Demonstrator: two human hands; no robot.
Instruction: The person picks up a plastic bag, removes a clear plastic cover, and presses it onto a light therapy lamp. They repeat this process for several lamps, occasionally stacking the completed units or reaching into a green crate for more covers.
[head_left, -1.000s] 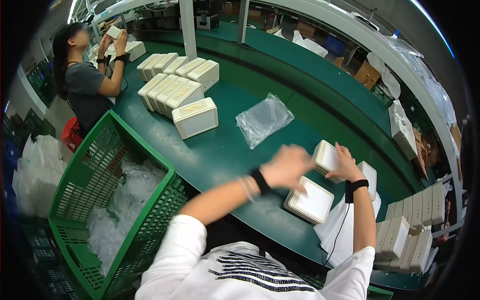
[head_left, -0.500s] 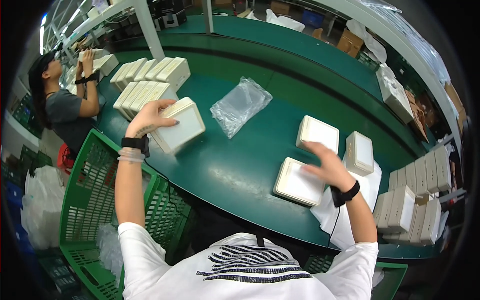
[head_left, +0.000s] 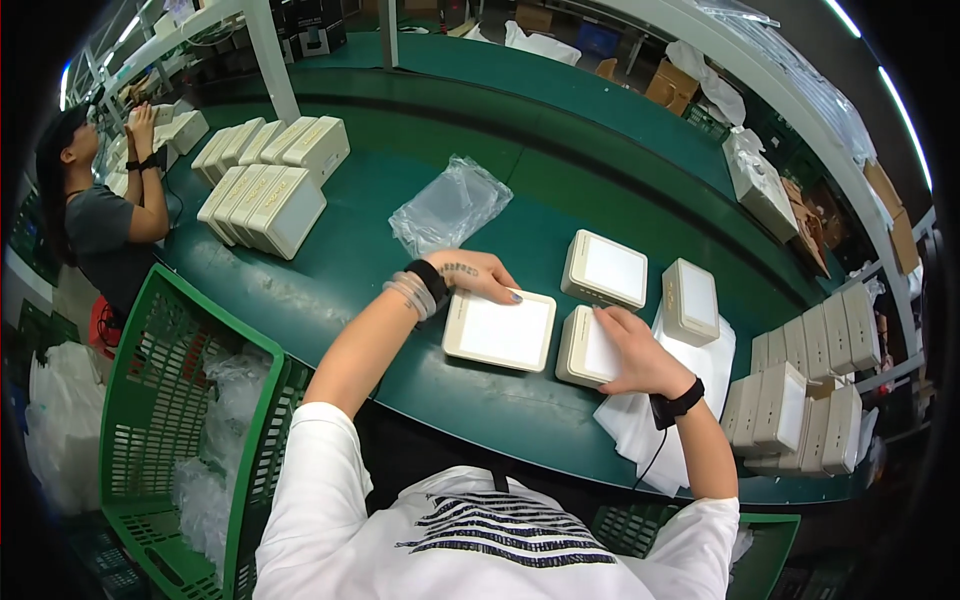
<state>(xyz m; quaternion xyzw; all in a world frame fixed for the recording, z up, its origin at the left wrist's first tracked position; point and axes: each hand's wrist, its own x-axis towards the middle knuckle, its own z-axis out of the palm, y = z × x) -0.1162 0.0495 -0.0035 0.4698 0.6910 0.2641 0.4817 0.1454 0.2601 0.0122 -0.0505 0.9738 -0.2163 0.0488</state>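
L hand [head_left: 474, 275], box [head_left: 500, 332] mvd R; wht side up; long axis L-R

Crumpled clear plastic [head_left: 203, 510] lies in a green crate [head_left: 266, 425], a co-worker [head_left: 98, 218] beyond it.

We are wearing a white shirt [head_left: 370, 560] patterned with wavy black stripes; we are showing a black band [head_left: 428, 280] beside pale translucent bangles [head_left: 408, 291] on one wrist and a black strap [head_left: 681, 403] on the other; our left hand [head_left: 478, 275] is bearing a row of dark marks and a grey-blue thumbnail; the first box [head_left: 503, 332] we are holding there is pairing cream edges with a plain white face, and the second box [head_left: 584, 345], under our right hand [head_left: 642, 357], is repeating those colours; we are seeing a deep green tabletop [head_left: 360, 250], a brighter green crate [head_left: 210, 305] patterned with slots, a clear plastic bag [head_left: 452, 203] and a co-worker's grey shirt [head_left: 98, 215].
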